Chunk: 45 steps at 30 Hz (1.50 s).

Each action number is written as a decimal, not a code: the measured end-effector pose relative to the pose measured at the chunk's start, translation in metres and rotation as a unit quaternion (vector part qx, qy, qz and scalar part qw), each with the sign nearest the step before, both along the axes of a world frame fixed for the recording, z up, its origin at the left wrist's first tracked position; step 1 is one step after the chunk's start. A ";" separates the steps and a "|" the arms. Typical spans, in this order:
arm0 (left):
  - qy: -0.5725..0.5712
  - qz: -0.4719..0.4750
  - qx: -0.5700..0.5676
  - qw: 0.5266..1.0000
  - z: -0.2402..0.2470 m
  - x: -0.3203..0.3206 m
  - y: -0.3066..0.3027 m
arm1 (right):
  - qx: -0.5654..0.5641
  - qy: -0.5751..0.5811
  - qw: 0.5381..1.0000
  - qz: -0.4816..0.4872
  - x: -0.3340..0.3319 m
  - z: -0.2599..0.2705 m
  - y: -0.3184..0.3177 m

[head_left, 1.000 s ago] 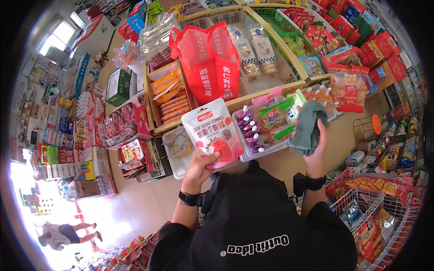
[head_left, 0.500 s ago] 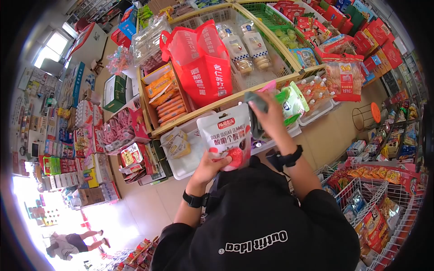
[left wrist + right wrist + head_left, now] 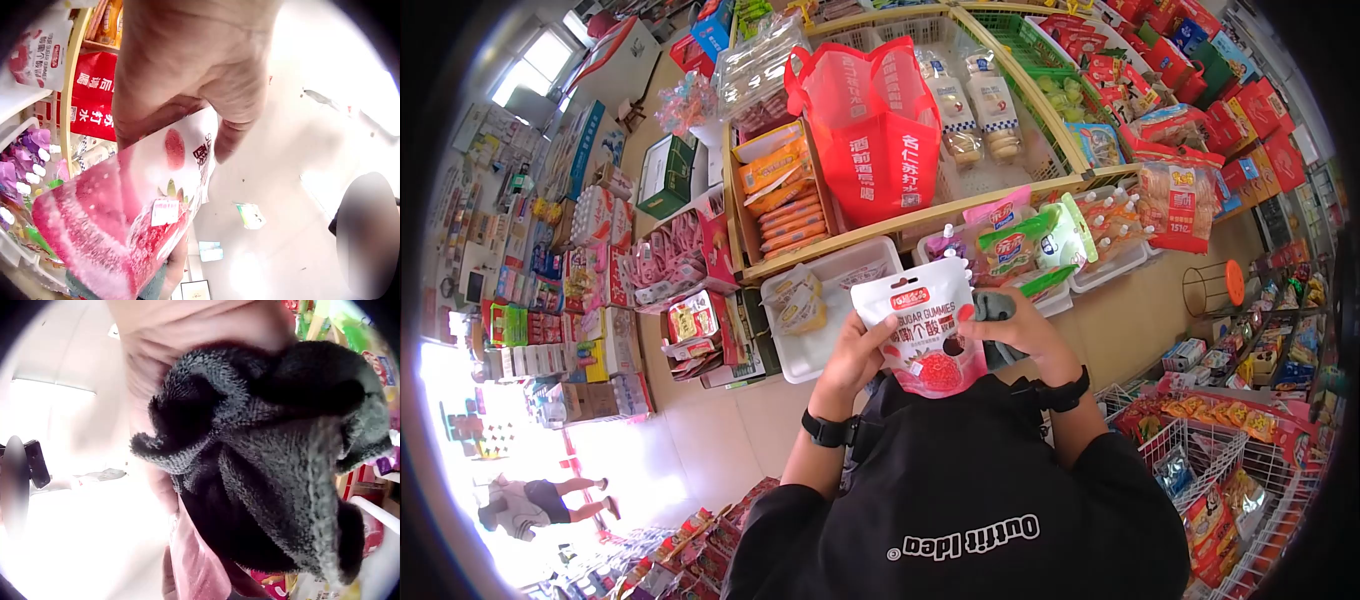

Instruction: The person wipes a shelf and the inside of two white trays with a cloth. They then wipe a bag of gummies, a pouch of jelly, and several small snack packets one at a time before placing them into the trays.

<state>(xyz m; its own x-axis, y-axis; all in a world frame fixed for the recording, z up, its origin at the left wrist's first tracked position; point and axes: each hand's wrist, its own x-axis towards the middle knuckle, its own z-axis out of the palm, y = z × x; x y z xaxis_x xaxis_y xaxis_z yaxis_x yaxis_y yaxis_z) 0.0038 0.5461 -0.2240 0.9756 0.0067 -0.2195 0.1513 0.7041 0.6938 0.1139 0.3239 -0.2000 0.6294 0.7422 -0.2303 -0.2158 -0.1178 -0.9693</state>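
Observation:
A white and pink pouch of sour sugar gummies [image 3: 925,325], printed with a strawberry, is held up in front of the chest. My left hand [image 3: 857,350] grips its left edge, thumb over the printed front. In the left wrist view the pouch [image 3: 119,212] hangs tilted below that hand [image 3: 194,62]. On the opposite side, my right hand [image 3: 1025,325] holds a crumpled dark grey-green cloth [image 3: 997,354], its thumb on the pouch's right edge. The cloth [image 3: 269,469] fills most of the right wrist view and hides much of the fingers.
Beyond the pouch, a white tray [image 3: 805,368] holds a few packs. A tray of squeeze pouches and green packs [image 3: 1012,250] stands right of it. A red shopping bag [image 3: 870,150] sits in the wood-edged display. A wire basket [image 3: 1200,450] is at the lower right.
The right hand with the cloth has come in from the right, passed by the pouch's upper right side, and now meets its right edge. The pouch has shifted right and lower, nearer the chest.

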 end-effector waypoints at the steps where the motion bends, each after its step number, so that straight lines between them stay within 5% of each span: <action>1: 0.000 0.001 -0.001 1.000 0.002 0.002 -0.002 | -0.001 0.000 1.000 0.001 -0.001 -0.002 0.000; 4: -0.060 0.073 0.049 0.994 0.015 0.007 -0.010 | -0.042 -0.035 0.998 -0.025 0.000 -0.008 0.003; 6: -0.042 0.078 0.078 0.993 0.013 0.010 -0.010 | -0.020 -0.082 0.972 -0.222 -0.003 -0.006 0.012; 7: -0.024 0.082 0.106 0.991 0.012 0.011 -0.011 | -0.021 -0.082 0.972 -0.220 -0.004 -0.001 0.016; 9: -0.018 0.117 0.141 0.983 0.004 0.012 -0.016 | -0.020 -0.276 0.917 -0.287 -0.009 0.020 0.024; 11: 0.054 0.075 0.223 0.971 -0.013 0.011 -0.015 | -0.040 -0.468 0.853 -0.227 -0.017 0.040 0.040; 15: -0.007 0.124 0.304 0.944 0.000 0.011 -0.032 | -0.038 -0.596 0.793 -0.124 -0.030 0.038 0.071; 19: -0.065 0.159 0.362 0.916 -0.008 0.010 -0.028 | -0.059 -0.579 0.808 -0.095 -0.033 0.026 0.078; 21: 0.043 0.099 0.336 0.936 -0.004 0.004 -0.020 | -0.058 -0.582 0.805 -0.098 -0.026 0.025 0.072; 23: -0.026 0.171 0.438 0.882 0.004 0.003 -0.019 | -0.124 -0.606 0.777 -0.117 -0.011 0.017 0.062; 24: 0.044 0.132 0.403 0.905 0.015 -0.001 -0.017 | -0.123 -0.606 0.777 -0.116 -0.001 0.012 0.054; 29: 0.032 0.138 0.384 0.913 0.011 0.003 -0.008 | -0.138 -0.543 0.793 -0.238 0.018 0.012 0.037; 31: 0.058 0.119 0.381 0.915 0.010 0.006 -0.009 | -0.129 -0.560 0.785 -0.232 0.002 0.037 0.046; 35: 0.031 0.100 0.404 0.909 0.002 0.009 -0.015 | -0.066 -0.616 0.782 -0.068 -0.027 0.054 0.067; 37: -0.064 0.152 0.561 0.811 0.017 0.006 -0.019 | -0.078 -0.604 0.792 -0.045 -0.028 0.046 0.070; 38: -0.020 0.114 0.603 0.790 0.031 0.002 -0.016 | -0.084 -0.600 0.795 -0.045 -0.025 0.041 0.069; 45: -0.051 0.169 0.541 0.822 0.015 -0.001 -0.005 | -0.150 -0.572 0.801 -0.093 0.008 0.038 0.044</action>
